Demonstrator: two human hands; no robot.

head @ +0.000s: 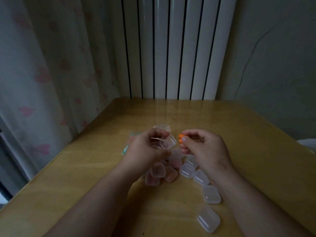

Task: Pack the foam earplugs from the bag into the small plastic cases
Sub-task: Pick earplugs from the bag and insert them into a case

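Note:
My left hand (147, 147) holds a small clear plastic case (168, 142) above the table, its lid hinged open. Just to its right, my right hand (203, 147) pinches orange foam earplugs (180, 138) between thumb and fingers, a short gap from the case's mouth. The bag (127, 147) of earplugs lies mostly hidden behind my left hand; only a teal and pink edge shows. Below my hands sits a cluster of closed cases (160, 171) that look pinkish and orange inside. A row of clear cases (200, 177) runs toward the near right.
The wooden table (85, 177) stands in a corner, with a flowered curtain (42, 74) on the left and a white radiator (171, 48) behind. Another clear case (162, 128) lies beyond my left hand. A white cloth edge (307, 144) shows at the far right.

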